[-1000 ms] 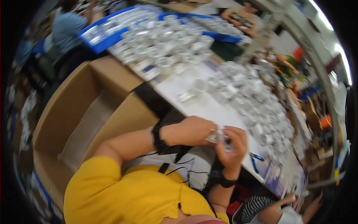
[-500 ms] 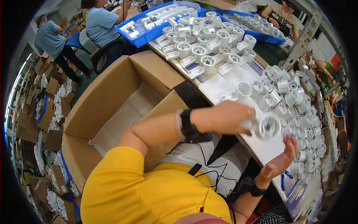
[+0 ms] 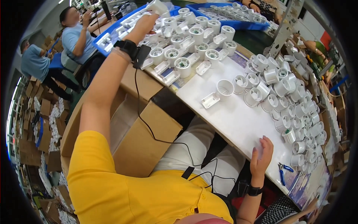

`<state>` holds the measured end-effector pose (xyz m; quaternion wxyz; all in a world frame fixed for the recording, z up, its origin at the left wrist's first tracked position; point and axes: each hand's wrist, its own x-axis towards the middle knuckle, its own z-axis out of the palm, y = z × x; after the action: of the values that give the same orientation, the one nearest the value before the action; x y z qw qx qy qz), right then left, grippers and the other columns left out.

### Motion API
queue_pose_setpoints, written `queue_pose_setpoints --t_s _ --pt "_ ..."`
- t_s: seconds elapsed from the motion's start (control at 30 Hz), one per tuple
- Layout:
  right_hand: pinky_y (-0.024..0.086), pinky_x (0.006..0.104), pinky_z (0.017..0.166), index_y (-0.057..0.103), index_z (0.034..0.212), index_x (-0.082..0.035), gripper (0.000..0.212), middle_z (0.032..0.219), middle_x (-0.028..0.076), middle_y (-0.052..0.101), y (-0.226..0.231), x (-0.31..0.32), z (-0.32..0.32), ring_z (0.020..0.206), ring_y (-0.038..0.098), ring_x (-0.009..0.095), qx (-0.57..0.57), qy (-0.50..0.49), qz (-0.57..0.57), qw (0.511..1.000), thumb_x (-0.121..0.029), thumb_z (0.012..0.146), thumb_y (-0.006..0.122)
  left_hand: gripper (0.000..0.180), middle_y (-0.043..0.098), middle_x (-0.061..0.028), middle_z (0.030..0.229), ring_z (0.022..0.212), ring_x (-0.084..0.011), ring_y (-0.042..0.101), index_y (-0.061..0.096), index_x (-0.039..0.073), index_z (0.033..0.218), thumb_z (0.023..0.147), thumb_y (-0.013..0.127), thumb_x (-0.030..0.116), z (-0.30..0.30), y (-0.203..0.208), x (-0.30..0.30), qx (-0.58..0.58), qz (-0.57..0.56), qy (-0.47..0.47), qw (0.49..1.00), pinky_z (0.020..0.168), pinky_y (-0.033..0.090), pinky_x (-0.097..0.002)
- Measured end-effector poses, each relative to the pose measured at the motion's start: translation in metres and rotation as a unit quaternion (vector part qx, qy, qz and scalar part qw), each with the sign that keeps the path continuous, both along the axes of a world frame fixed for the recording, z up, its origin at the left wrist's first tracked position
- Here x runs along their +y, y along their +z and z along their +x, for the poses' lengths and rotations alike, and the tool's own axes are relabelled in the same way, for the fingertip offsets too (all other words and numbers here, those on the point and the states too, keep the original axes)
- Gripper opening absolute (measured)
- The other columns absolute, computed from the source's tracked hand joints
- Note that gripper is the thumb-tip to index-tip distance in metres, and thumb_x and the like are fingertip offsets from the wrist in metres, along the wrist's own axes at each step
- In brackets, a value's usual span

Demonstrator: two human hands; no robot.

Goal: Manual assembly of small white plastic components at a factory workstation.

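My left hand (image 3: pixel 144 27) is stretched out to the far left of the bench, over the blue bin. Its fingers are closed on a white round plastic housing (image 3: pixel 157 7), partly hidden by the hand. Just right of it stand rows of similar white cup-shaped housings (image 3: pixel 182 66), several with green circuit boards inside and small rectangular holders beside them. My right hand (image 3: pixel 261 155) hovers at the near edge of the white work surface (image 3: pixel 233 121), fingers apart and holding nothing. Nearest me on that surface are an open white cup (image 3: pixel 225 87) and its rectangular holder (image 3: pixel 210 100).
A heap of white cups (image 3: pixel 294 108) covers the right side. Blue-handled cutters (image 3: pixel 282 173) lie near my right hand. The blue bin (image 3: pixel 102 46) holds white tubes; another blue bin (image 3: pixel 238 24) stands behind. An open cardboard box (image 3: pixel 145 138) sits left of my lap. Other people work beyond.
My left hand has swung from the middle of the bench to the far left, carrying the white housing. My right hand has dropped slightly toward me and left, still open.
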<state>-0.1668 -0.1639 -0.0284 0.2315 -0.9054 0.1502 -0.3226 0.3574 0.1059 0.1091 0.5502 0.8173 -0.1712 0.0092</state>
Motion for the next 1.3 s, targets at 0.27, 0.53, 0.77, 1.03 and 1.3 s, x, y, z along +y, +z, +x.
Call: queue_pose_setpoints --t_s 0.27,0.53,0.77,1.03,1.3 --pt "0.046 0.0394 0.088 0.058 0.107 0.001 0.027 0.121 0.022 0.051 -0.010 0.005 -0.007 0.105 0.055 0.034 -0.007 -0.030 -0.049 0.998 -0.003 0.081 0.059 0.045 0.067 -0.0144 0.094 0.084 -0.0262 0.066 0.067 -0.001 0.094 0.085 0.052 0.040 0.073 0.005 -0.071 -0.074 0.265 0.017 0.961 0.065 0.055 -0.0356" --pt "0.048 0.0390 0.083 0.059 0.103 0.000 0.026 0.122 0.021 0.051 -0.011 0.010 0.001 0.094 0.058 0.031 0.011 -0.052 -0.065 0.997 -0.001 0.077 0.062 0.038 0.067 -0.0169 0.109 0.101 -0.0304 0.066 0.071 0.006 0.103 0.086 0.051 0.034 0.100 -0.005 -0.121 -0.205 0.491 0.094 0.842 0.082 0.052 -0.0405" --pt "0.049 0.0385 0.079 0.061 0.099 0.000 0.023 0.121 0.021 0.051 -0.012 0.010 0.003 0.093 0.058 0.031 0.036 -0.063 -0.085 0.994 0.000 0.076 0.063 0.036 0.068 -0.0127 0.110 0.102 -0.0272 0.066 0.071 0.010 0.105 0.086 0.054 0.034 0.102 -0.021 -0.140 -0.209 0.528 0.144 0.810 0.083 0.052 -0.0399" --pt "0.050 0.0371 0.077 0.064 0.093 -0.002 0.019 0.119 0.021 0.053 -0.011 0.011 0.004 0.091 0.059 0.030 0.035 -0.075 -0.105 0.991 0.001 0.074 0.064 0.043 0.069 -0.0120 0.109 0.102 -0.0291 0.066 0.069 0.010 0.108 0.081 0.061 0.042 0.110 -0.032 -0.132 -0.229 0.521 0.155 0.808 0.085 0.052 -0.0408" --pt "0.050 0.0364 0.075 0.065 0.090 -0.003 0.017 0.116 0.019 0.055 -0.010 0.010 0.007 0.088 0.059 0.029 0.010 -0.082 -0.109 0.991 0.001 0.074 0.065 0.067 0.067 -0.0190 0.108 0.098 -0.0337 0.066 0.064 0.002 0.110 0.078 0.061 0.061 0.098 -0.020 -0.124 -0.262 0.490 0.100 0.825 0.081 0.053 -0.0442"
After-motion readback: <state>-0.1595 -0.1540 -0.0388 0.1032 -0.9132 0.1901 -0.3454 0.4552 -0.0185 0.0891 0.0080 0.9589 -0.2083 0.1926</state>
